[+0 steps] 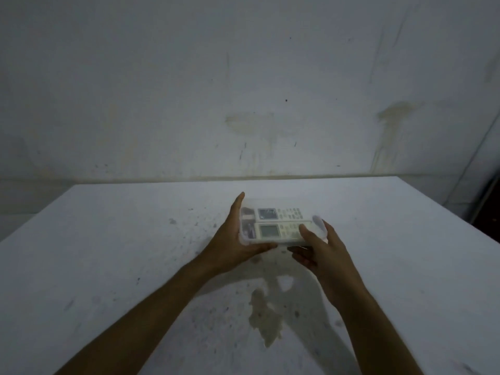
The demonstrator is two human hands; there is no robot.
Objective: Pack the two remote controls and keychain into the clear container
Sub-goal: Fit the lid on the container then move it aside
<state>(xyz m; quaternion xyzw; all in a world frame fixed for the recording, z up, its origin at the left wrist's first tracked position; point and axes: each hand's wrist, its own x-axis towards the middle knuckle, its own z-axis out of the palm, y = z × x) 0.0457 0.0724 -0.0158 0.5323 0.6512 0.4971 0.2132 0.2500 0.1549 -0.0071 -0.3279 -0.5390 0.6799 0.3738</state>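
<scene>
A clear container (320,226) is held just above the white table, with both hands on it. Inside lie two white remote controls side by side: the far remote (278,213) and the near remote (278,231), screens toward the left. A dark keychain (247,221) shows dimly through the container's left end. My left hand (235,239) grips the left end, fingers along its side and thumb under the front. My right hand (319,247) grips the right front corner, thumb resting on top over the near remote.
The white table (135,253) is speckled with dark marks and has a brownish stain (263,318) near the front. A stained white wall (243,90) rises behind it. The table's right edge (446,212) drops off toward a dark gap.
</scene>
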